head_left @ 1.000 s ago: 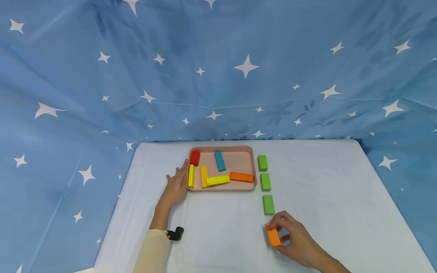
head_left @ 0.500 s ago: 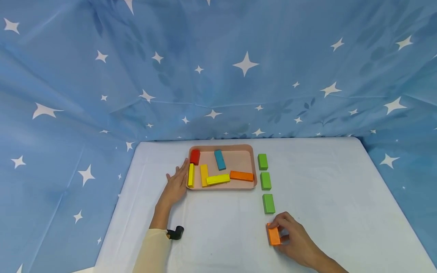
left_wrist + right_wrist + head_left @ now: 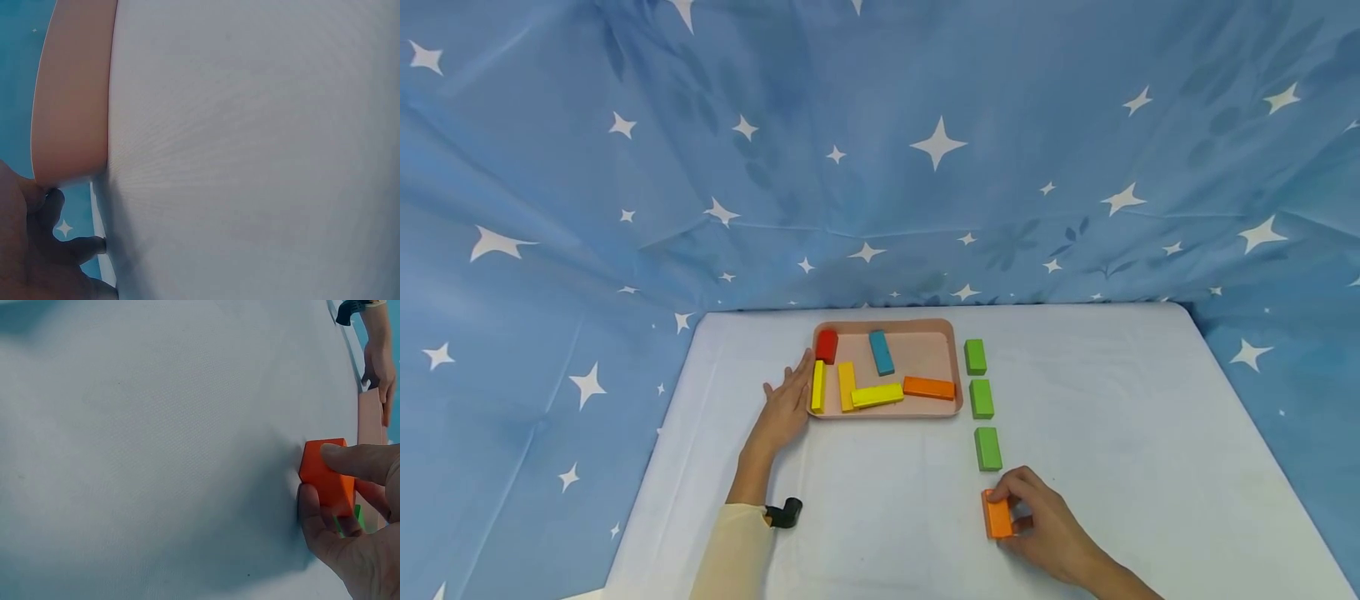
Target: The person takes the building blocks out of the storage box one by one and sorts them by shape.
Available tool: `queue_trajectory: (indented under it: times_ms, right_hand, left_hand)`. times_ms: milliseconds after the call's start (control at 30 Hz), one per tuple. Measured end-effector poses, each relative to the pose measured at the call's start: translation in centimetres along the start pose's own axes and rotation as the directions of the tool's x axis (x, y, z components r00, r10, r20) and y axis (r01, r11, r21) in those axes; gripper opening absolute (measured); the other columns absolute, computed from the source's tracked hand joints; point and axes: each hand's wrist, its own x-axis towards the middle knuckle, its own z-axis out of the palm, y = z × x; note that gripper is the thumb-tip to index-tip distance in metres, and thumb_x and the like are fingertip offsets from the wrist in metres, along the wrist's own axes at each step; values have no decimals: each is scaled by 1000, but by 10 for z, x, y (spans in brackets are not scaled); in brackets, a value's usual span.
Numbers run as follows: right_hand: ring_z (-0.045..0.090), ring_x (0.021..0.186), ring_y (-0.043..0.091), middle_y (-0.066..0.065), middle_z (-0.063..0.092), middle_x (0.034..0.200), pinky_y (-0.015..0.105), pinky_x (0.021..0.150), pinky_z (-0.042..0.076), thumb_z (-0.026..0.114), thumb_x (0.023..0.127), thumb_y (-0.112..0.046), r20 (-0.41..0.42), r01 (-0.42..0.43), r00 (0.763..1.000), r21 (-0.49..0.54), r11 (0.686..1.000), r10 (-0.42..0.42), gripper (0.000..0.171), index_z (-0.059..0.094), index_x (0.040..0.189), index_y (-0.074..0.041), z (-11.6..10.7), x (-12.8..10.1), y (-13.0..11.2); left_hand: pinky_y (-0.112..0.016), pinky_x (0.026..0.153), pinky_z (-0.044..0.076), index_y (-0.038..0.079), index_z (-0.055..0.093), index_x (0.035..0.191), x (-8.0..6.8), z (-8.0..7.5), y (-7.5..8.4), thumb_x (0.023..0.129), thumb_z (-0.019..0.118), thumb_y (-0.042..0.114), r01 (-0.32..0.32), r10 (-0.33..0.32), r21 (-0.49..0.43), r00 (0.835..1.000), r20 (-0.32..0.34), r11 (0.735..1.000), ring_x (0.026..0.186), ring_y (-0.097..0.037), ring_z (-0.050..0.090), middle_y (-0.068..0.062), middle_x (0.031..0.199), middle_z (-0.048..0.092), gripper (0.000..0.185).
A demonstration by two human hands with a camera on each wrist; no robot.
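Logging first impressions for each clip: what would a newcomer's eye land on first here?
Probably the right hand pinching an orange block at the near end of a row of three green blocks on the white table. Next, the pink tray of red, blue, yellow and orange blocks, the left hand resting flat against its left edge.

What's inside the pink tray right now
The pink tray holds six blocks: a red block, a blue block, three yellow blocks and an orange block. Nothing covers them in the head view.
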Motion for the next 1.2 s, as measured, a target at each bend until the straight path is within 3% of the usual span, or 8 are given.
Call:
queue_trajectory:
  times_ms: [267, 500, 700, 833, 1200]
  right_hand:
    - [55, 95, 6, -2, 54, 123, 24, 69, 55, 94, 64, 5, -8, 70, 997, -111, 991, -71, 65, 61, 112, -24, 2, -2, -2]
    - [59, 102, 6, -16, 57, 120, 29, 86, 57, 98, 64, -7, -89, 114, 986, -277, 954, -143, 64, 68, 114, -31, 2, -1, -10]
    - [61, 87, 8, -16, 63, 108, 25, 66, 52, 88, 77, 0, -182, 134, 966, -244, 961, -181, 41, 69, 105, -24, -2, 10, -18]
    - [60, 83, 11, -13, 64, 102, 24, 61, 50, 84, 81, 1, -193, 146, 962, -239, 960, -194, 37, 69, 104, -24, -4, 26, -25]
    - [65, 90, 21, -2, 69, 102, 31, 75, 62, 78, 89, 1, -94, 230, 966, -132, 964, -243, 28, 70, 108, -17, -2, 105, -56]
  left_hand:
    - [-78, 120, -2, 34, 13, 168, -3, -2, 0, 115, 35, 31, -6, 6, 1, 1000, -15, 1000, 158, -44, 22, 12, 174, 14, 58]
    - [-78, 120, -3, 34, 14, 168, -3, -3, -1, 114, 36, 31, -1, 1, 0, 1000, -22, 1000, 158, -43, 22, 14, 174, 14, 58]
    - [-78, 120, -4, 35, 13, 168, -2, -2, -3, 115, 34, 30, 0, 0, -5, 1000, -7, 1000, 158, -43, 20, 15, 174, 13, 58]
    - [-78, 120, -3, 34, 14, 168, -2, -4, -2, 114, 36, 30, -1, 1, -2, 1000, -8, 1000, 158, -43, 20, 14, 174, 14, 58]
    - [-79, 120, -3, 33, 14, 168, 1, -1, 0, 114, 36, 29, -14, 14, 1, 1000, -3, 1000, 158, -44, 22, 11, 174, 16, 58]
